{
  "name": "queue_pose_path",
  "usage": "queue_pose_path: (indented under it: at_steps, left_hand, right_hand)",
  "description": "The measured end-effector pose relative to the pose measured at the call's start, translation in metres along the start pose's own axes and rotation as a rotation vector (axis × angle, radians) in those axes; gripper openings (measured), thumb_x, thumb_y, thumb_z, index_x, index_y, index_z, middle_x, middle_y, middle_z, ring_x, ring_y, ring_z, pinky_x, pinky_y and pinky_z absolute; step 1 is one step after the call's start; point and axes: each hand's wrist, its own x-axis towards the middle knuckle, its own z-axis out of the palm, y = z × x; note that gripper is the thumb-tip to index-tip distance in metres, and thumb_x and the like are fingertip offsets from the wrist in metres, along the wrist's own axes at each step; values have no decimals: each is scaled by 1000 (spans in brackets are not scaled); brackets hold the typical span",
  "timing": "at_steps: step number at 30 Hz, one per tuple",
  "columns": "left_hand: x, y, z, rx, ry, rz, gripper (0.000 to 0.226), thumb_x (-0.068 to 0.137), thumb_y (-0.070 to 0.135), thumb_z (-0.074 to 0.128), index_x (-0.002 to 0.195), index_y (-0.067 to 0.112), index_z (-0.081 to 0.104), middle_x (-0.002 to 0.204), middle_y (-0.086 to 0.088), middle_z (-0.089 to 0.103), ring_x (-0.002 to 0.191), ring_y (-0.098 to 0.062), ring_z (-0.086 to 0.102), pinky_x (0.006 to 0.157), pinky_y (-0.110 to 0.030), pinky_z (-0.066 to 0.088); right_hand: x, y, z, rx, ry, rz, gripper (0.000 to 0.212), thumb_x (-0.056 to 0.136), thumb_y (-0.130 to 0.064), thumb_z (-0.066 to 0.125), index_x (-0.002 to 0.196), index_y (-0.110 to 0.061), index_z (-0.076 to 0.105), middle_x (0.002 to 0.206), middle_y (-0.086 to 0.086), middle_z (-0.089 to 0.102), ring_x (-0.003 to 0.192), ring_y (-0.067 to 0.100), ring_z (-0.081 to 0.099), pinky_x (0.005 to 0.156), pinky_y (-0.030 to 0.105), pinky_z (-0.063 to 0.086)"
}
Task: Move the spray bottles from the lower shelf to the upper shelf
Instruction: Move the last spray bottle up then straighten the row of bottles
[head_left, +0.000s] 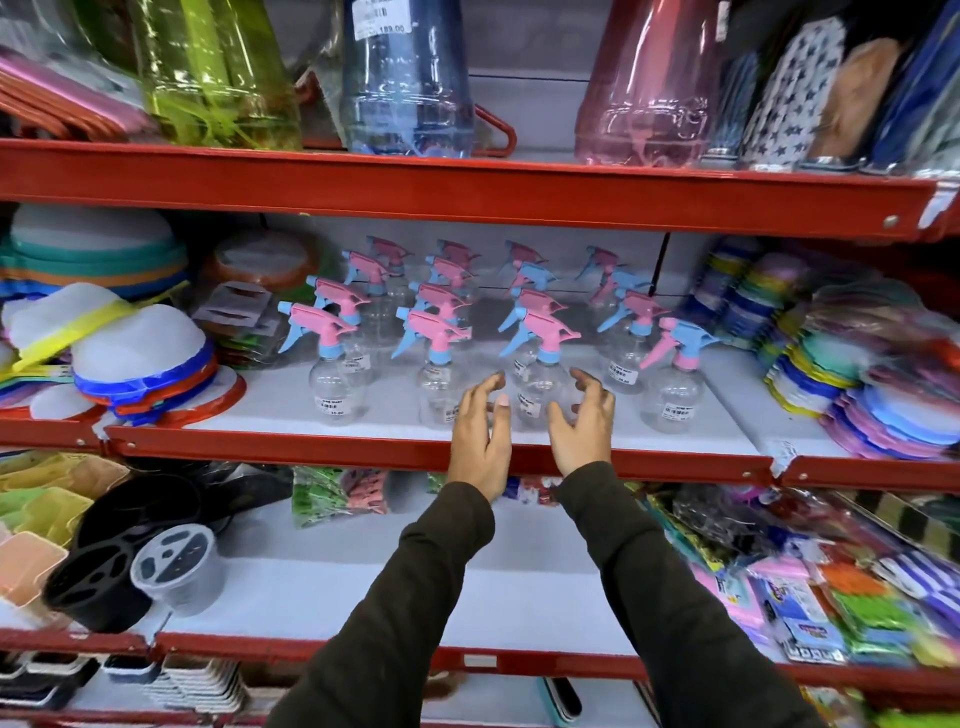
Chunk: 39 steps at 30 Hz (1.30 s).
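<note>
Several clear spray bottles with pink and blue trigger heads stand in rows on the middle shelf (363, 415), which has a red front edge. The front row holds one at the left (332, 374), one left of centre (435, 379), one at centre (540, 384) and one at the right (675, 395). My left hand (480, 441) and my right hand (584, 431) reach in on either side of the centre front bottle, fingers spread, holding nothing. Both hands are close to that bottle without gripping it.
The shelf above (467, 182) carries large green, blue and pink plastic bottles (410, 88) and cloth goods. Stacked mesh food covers (140, 358) lie left of the sprayers, coloured stacked items (883, 395) on the right. The shelf below (322, 597) holds black containers and packets.
</note>
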Motion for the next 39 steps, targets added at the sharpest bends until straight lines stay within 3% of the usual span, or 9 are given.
queue_pose_path:
  at_steps: [5, 8, 11, 17, 22, 27, 31, 36, 39]
  left_hand:
    - [26, 3, 32, 58, -163, -252, 56, 106, 42, 27, 155, 14, 31, 163, -8, 29, 149, -22, 27, 116, -24, 16]
    - [36, 3, 37, 90, -202, -299, 57, 105, 46, 25, 150, 13, 40, 157, -14, 40, 143, -28, 38, 120, -35, 24]
    - [34, 3, 36, 35, -200, -309, 52, 105, 47, 27, 138, 16, 52, 146, -13, 52, 131, -26, 49, 111, -32, 32]
    - [23, 6, 33, 44, -166, -241, 44, 105, 43, 30, 114, 13, 61, 122, -13, 65, 113, -27, 58, 98, -32, 40]
    - [20, 8, 33, 37, -176, -223, 45, 106, 42, 29, 121, 14, 60, 126, -9, 64, 115, -23, 57, 102, -32, 40]
    - [19, 5, 35, 73, -174, -200, 45, 106, 43, 28, 130, 17, 56, 133, -9, 61, 125, -27, 54, 103, -29, 37]
    - [14, 4, 40, 130, -69, -183, 53, 106, 41, 31, 154, 18, 32, 159, -8, 37, 145, -24, 35, 116, -29, 25]
    - [-2, 10, 53, 123, 236, 18, 41, 106, 31, 33, 142, 17, 48, 141, -5, 52, 126, -8, 45, 107, -22, 31]
    - [-12, 17, 75, 77, 252, 122, 37, 105, 28, 33, 133, 17, 56, 131, 0, 58, 124, -12, 50, 109, -28, 37]
  right_hand:
    - [23, 10, -12, -91, -181, 73, 60, 96, -17, 54, 152, -13, 32, 155, 15, 35, 141, 33, 40, 118, 44, 33]
    - [27, 13, -15, -86, -257, 73, 57, 98, -14, 51, 151, -15, 34, 152, 14, 44, 136, 30, 49, 112, 32, 37]
    - [25, 18, -18, -40, -249, 64, 54, 97, -13, 52, 149, -17, 38, 146, 12, 51, 128, 27, 55, 102, 25, 40]
    - [23, 24, -22, -71, -195, 33, 48, 96, -15, 54, 143, -20, 46, 136, 10, 60, 110, 21, 62, 96, 24, 42]
    - [25, 22, -22, -101, -209, 49, 50, 96, -16, 53, 146, -21, 43, 140, 9, 58, 119, 29, 61, 107, 37, 46]
    - [20, 21, -26, -76, -227, 41, 54, 96, -17, 54, 148, -22, 41, 143, 9, 56, 123, 28, 58, 109, 38, 45]
    - [14, 22, -34, -37, -172, -20, 49, 95, -14, 55, 143, -20, 47, 144, 7, 53, 127, 25, 55, 110, 37, 44]
    - [9, 27, -58, 33, -77, -122, 40, 91, -6, 53, 129, -19, 57, 131, 2, 59, 108, 18, 58, 101, 42, 50]
    - [10, 33, -79, 64, 4, -158, 41, 88, -2, 53, 125, -19, 59, 126, 3, 58, 102, 19, 57, 95, 43, 51]
